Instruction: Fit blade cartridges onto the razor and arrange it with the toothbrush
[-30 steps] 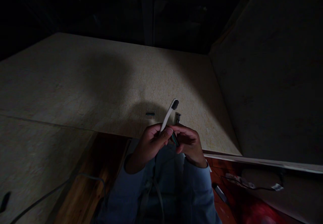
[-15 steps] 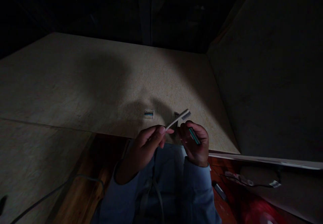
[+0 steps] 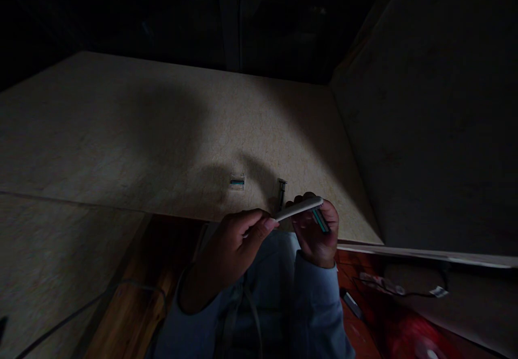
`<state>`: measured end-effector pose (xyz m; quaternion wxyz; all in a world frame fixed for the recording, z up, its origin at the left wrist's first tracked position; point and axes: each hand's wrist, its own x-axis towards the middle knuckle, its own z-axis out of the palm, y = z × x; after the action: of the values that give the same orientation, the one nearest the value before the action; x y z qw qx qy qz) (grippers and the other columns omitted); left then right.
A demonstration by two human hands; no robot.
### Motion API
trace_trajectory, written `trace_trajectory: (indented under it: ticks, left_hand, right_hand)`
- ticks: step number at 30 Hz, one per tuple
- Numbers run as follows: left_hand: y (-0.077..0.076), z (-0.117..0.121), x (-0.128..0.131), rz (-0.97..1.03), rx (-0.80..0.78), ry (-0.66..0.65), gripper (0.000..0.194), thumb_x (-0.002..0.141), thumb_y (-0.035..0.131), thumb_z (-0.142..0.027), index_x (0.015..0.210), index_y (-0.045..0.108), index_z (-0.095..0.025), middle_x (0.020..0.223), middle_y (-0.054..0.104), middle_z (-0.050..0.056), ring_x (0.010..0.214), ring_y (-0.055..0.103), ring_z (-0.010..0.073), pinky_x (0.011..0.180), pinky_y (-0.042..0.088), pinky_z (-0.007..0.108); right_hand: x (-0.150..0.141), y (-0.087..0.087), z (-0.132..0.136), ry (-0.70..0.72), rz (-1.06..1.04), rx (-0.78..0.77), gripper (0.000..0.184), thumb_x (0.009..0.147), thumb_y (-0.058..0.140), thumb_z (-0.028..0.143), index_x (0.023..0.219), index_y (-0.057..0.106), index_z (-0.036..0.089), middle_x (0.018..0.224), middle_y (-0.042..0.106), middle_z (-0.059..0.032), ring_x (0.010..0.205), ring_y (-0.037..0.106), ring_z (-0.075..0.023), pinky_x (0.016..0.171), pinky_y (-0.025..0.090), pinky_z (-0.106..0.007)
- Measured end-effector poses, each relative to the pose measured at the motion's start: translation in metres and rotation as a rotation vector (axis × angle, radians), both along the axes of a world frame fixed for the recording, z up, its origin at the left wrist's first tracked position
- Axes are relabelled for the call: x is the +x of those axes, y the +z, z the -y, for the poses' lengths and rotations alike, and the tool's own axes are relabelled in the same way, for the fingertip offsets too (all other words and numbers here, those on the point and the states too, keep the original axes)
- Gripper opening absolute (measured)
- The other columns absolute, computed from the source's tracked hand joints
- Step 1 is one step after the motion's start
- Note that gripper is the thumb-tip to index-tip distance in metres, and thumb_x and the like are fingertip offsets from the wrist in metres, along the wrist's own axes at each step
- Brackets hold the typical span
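Note:
A white toothbrush [image 3: 299, 208] is pinched at its handle by my left hand [image 3: 238, 243], its head pointing right with the bristles turned down. My right hand [image 3: 318, 243] is closed around a razor blade cartridge [image 3: 321, 221] with a teal strip, which shows between the fingers and palm. The toothbrush head lies over the upper end of the cartridge; whether the bristles touch it is hard to see. Just beyond my hands a dark razor handle [image 3: 282, 190] lies on the countertop. A small clear case [image 3: 237, 182] with a teal-striped cartridge inside lies to its left.
The pale stone countertop [image 3: 170, 132] runs back to dark window panes, with a wall [image 3: 437, 132] on the right. Below at left are a wooden bench [image 3: 125, 316] and a cable [image 3: 68, 321]. A red bag [image 3: 416, 326] sits at lower right.
My left hand has brought the toothbrush head down and right onto the cartridge in my right hand, bristles now facing down. More of the razor handle on the countertop shows.

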<state>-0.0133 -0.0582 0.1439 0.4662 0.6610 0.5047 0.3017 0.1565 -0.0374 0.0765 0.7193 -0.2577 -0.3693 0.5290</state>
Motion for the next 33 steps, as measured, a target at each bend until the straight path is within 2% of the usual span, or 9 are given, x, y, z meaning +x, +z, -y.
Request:
trace_trajectory:
  ticks: [3,9,15,19,22,25,29,31,33]
  left_hand:
    - [0.002,0.001,0.0,-0.018,0.003,0.0,0.041,0.099,0.045,-0.044,0.077,0.067,-0.017,0.064,0.06,-0.001,0.061,0.052,0.0121,0.059,0.042,0.022]
    - [0.003,0.002,0.001,-0.003,-0.007,-0.002,0.04,0.098,0.047,-0.043,0.074,0.065,-0.017,0.06,0.052,-0.003,0.059,0.047,0.0112,0.055,0.036,0.023]
    - [0.002,0.001,0.001,0.012,-0.02,-0.004,0.039,0.098,0.048,-0.042,0.074,0.065,-0.017,0.058,0.047,-0.004,0.056,0.043,0.0104,0.053,0.033,0.023]
    - [0.0,0.0,0.001,0.023,-0.026,-0.014,0.04,0.098,0.048,-0.043,0.073,0.066,-0.017,0.061,0.054,-0.002,0.059,0.048,0.0115,0.056,0.038,0.023]
    - [-0.003,0.0,0.0,0.038,-0.06,-0.042,0.04,0.099,0.046,-0.043,0.081,0.071,-0.017,0.067,0.063,0.0,0.063,0.054,0.0129,0.06,0.042,0.023]
    - [-0.006,0.0,0.0,0.044,-0.094,-0.051,0.039,0.099,0.047,-0.043,0.084,0.074,-0.017,0.066,0.065,0.001,0.062,0.055,0.0132,0.061,0.043,0.024]
    - [-0.007,-0.001,0.001,0.091,-0.131,-0.047,0.037,0.098,0.048,-0.043,0.095,0.077,-0.02,0.08,0.074,0.004,0.072,0.063,0.0158,0.068,0.047,0.025]
    - [-0.009,-0.002,0.003,0.1,-0.12,-0.016,0.038,0.098,0.048,-0.044,0.093,0.076,-0.019,0.082,0.075,0.005,0.075,0.064,0.0166,0.07,0.048,0.026]
    - [-0.011,-0.004,0.004,0.085,-0.087,0.036,0.041,0.098,0.048,-0.047,0.086,0.075,-0.017,0.074,0.071,0.004,0.07,0.061,0.0157,0.067,0.046,0.025]
  right_hand:
    - [0.0,0.002,0.001,-0.006,0.006,0.016,0.035,0.066,0.086,0.058,0.094,0.08,0.039,0.068,0.057,0.0035,0.059,0.048,-0.0119,0.056,0.046,-0.026]
    - [0.0,0.003,0.002,-0.088,0.037,-0.058,0.046,0.053,0.088,0.067,0.089,0.079,0.038,0.07,0.055,0.0015,0.059,0.046,-0.0137,0.054,0.045,-0.028]
    - [0.002,-0.004,0.003,-0.168,0.113,-0.107,0.037,0.063,0.086,0.059,0.092,0.077,0.037,0.081,0.061,-0.0001,0.065,0.051,-0.0155,0.061,0.049,-0.031]
    - [0.003,-0.006,0.003,-0.197,0.123,-0.113,0.033,0.066,0.089,0.046,0.095,0.076,0.037,0.084,0.064,0.0014,0.069,0.055,-0.015,0.068,0.052,-0.031]
    - [0.002,-0.006,-0.001,-0.198,0.099,-0.12,0.041,0.063,0.09,0.051,0.098,0.077,0.033,0.078,0.063,0.0021,0.066,0.053,-0.013,0.065,0.051,-0.029]
    - [0.002,-0.005,-0.004,-0.221,0.117,-0.147,0.051,0.06,0.09,0.058,0.102,0.077,0.032,0.075,0.062,0.0022,0.063,0.052,-0.0124,0.063,0.05,-0.029]
    - [0.001,-0.005,-0.006,-0.232,0.116,-0.173,0.05,0.06,0.089,0.058,0.101,0.078,0.031,0.072,0.063,0.0025,0.061,0.052,-0.0121,0.063,0.049,-0.028]
    - [0.001,-0.005,-0.006,-0.218,0.093,-0.175,0.052,0.056,0.091,0.057,0.099,0.079,0.031,0.073,0.064,0.0022,0.061,0.052,-0.012,0.063,0.049,-0.028]
    - [-0.001,-0.005,-0.006,-0.202,0.081,-0.186,0.053,0.052,0.093,0.056,0.096,0.079,0.03,0.074,0.066,0.0017,0.062,0.052,-0.0119,0.062,0.048,-0.028]
